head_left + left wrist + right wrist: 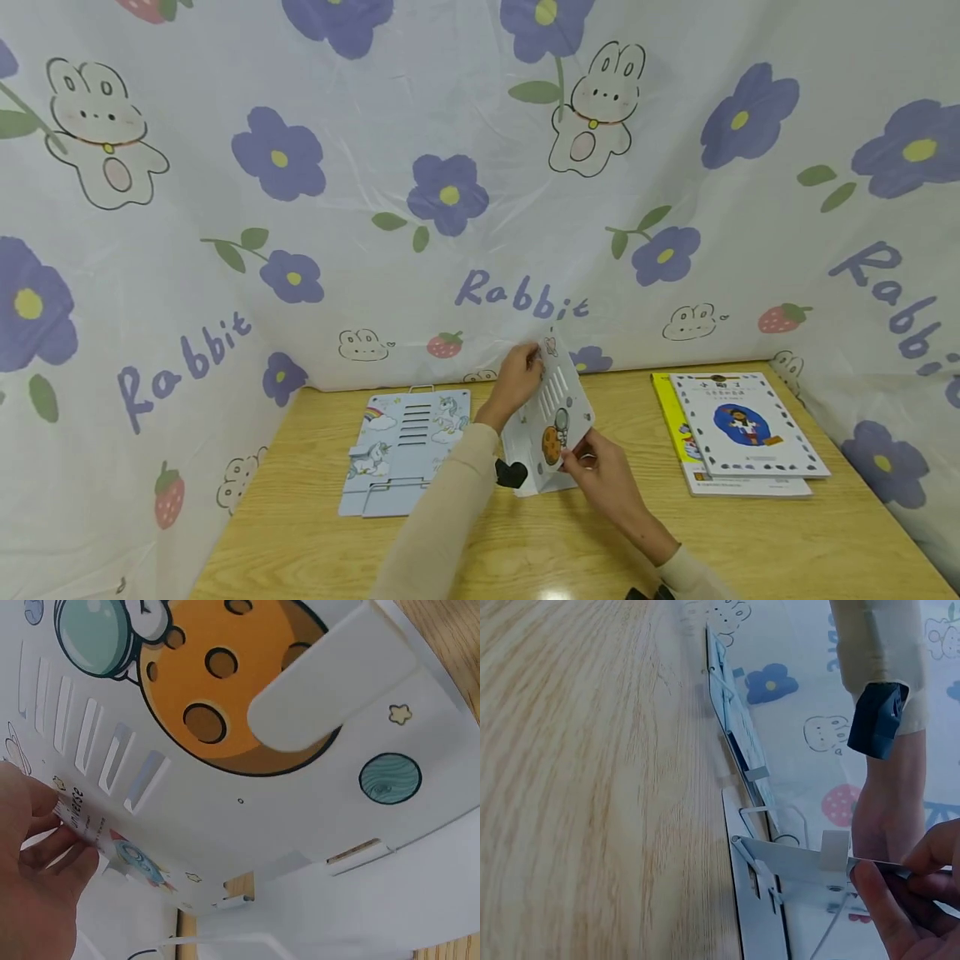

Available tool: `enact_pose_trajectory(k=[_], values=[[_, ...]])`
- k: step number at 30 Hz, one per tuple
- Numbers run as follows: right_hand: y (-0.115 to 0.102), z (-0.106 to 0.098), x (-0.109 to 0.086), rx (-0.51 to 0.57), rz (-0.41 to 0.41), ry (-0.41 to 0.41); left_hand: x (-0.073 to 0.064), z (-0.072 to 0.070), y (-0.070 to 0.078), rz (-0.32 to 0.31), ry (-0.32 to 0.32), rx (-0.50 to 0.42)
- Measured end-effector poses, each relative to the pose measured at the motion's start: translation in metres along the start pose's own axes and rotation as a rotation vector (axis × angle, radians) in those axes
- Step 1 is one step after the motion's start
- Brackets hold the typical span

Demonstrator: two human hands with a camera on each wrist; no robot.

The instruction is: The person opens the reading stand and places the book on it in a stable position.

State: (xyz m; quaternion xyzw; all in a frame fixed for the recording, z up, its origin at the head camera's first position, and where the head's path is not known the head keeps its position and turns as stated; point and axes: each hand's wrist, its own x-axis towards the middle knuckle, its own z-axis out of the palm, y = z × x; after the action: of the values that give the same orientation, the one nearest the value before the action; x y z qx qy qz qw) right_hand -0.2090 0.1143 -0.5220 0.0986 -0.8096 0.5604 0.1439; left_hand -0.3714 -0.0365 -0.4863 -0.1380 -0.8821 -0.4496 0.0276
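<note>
A white folding book stand (557, 400) with an astronaut and an orange planet printed on it stands part-unfolded, its slotted panel tilted up from a base on the table. My left hand (517, 379) grips the panel's left edge near the top; the left wrist view shows its fingers (64, 855) at that edge by a printed rocket. With the right hand (609, 477) I pinch the lower right edge. The right wrist view has this hand (911, 911) on the edge beside a white clip (835, 850), the panel hinged to the base (754, 907).
A pale blue unicorn book stand (427, 425) lies flat to the left, partly behind the left sleeve (446, 508). Two overlapping books (750, 467) lie at the right of the wooden table (300, 550). A printed cloth (360, 275) hangs behind and around the table.
</note>
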Motion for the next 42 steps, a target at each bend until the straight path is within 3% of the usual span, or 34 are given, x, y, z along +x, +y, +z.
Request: enact_pose_trajectory(k=[5,19,31,42], values=[[0.005,-0.004,0.0,-0.037,0.014,0.011,-0.002,-0.002,-0.001,-0.012,0.01,0.007],[0.012,-0.019,0.004,0.003,0.039,0.027,-0.004,-0.012,-0.005,0.005,0.066,0.001],[0.025,-0.033,0.017,-0.124,0.034,0.075,-0.005,-0.024,-0.015,-0.021,0.136,-0.037],[0.034,-0.05,0.036,-0.214,0.101,0.087,-0.011,-0.032,-0.029,-0.044,0.199,-0.08]])
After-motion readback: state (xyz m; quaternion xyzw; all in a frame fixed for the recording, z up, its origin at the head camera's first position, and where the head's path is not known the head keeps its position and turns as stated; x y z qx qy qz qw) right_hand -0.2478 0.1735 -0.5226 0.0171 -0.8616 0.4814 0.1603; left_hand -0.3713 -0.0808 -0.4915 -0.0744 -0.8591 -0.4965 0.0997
